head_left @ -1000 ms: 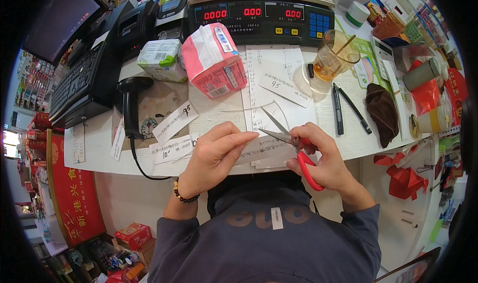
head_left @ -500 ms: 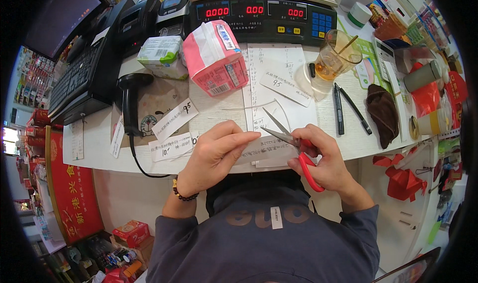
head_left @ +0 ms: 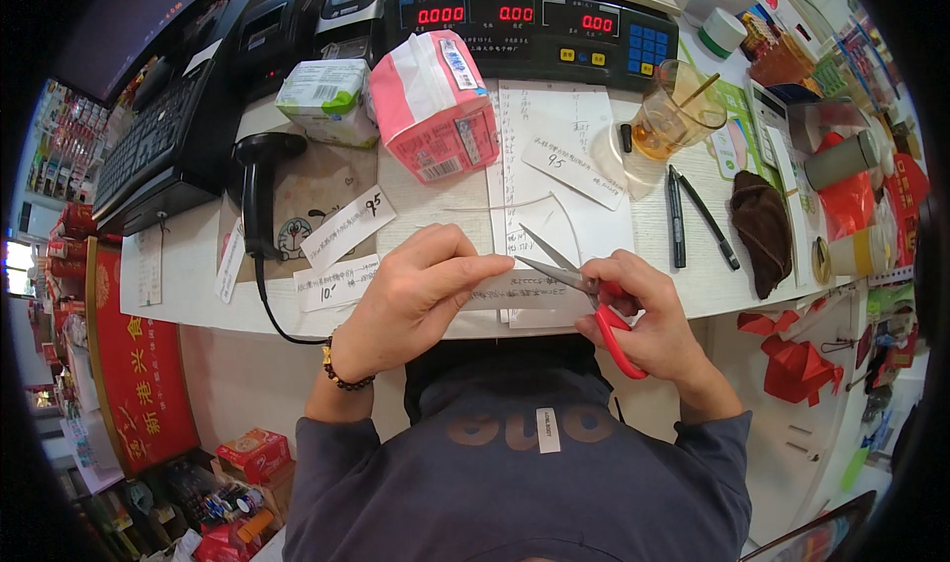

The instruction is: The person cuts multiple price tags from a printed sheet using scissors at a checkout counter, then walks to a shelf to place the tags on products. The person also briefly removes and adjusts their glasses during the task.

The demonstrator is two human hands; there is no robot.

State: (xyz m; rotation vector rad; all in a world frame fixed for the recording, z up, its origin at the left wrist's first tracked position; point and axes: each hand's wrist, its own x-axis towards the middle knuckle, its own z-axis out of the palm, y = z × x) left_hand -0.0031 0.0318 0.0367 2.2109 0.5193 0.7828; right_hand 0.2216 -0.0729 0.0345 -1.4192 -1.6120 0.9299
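Note:
My left hand (head_left: pixel 421 283) pinches the left end of a paper slip (head_left: pixel 529 292) with handwriting on it, close to the counter's front edge. In my right hand (head_left: pixel 648 315) is a pair of red-handled scissors (head_left: pixel 618 342), fingers in the loops. The blades are spread apart and point up and left, the lower tip right by my left fingertips. Thin curved paper offcuts (head_left: pixel 566 228) lie just beyond the blades, over a handwritten sheet (head_left: pixel 609 231). One cut label (head_left: pixel 572 173) rests on that sheet. More labels (head_left: pixel 348 228) lie left of my left hand.
A pink-and-white package (head_left: pixel 435 107) and a green-and-white pack (head_left: pixel 329 102) stand ahead, before a scale (head_left: pixel 534 43). Left are a barcode scanner (head_left: pixel 259 191) and keyboard (head_left: pixel 148 156). A glass of amber drink (head_left: pixel 678 117), pens (head_left: pixel 676 221) and a brown cloth item (head_left: pixel 760 235) sit right.
My left wrist and forearm have shifted slightly to the left, the fingers still on the slip. The scissors remain spread in nearly the same place.

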